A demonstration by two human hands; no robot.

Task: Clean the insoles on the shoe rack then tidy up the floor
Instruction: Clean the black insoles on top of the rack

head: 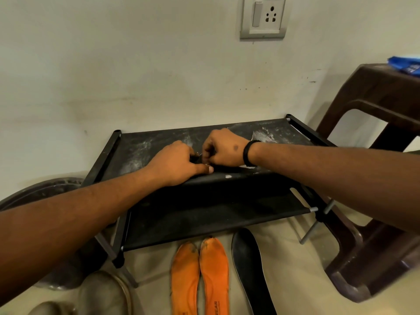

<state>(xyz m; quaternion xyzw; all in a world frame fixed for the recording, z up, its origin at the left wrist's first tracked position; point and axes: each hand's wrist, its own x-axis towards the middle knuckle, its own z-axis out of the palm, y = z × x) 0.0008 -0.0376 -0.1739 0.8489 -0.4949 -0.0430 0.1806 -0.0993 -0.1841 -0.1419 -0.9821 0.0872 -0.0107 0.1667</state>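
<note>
Hands meet over the near middle of the shoe rack (159, 142), on its black fabric top shelf, which is smeared with white powder. The left hand (175, 165) and right hand (221, 150) both have curled fingers pinching a dark insole (227, 168) that lies along the shelf's near edge; most of it is hidden under the hands. A black band (248, 153) circles the right wrist. The rack stands against the pale wall (136, 64), with a brown plastic stool (375, 105) close on its right and a dark round object (41, 189) on its left. On the beige floor (291, 269) in front lie two orange insoles (200, 280) side by side, one printed with letters ending "WEAR", and a black insole (250, 269) just right of them. A switch and socket plate (263, 17) sits high on the wall.
</note>
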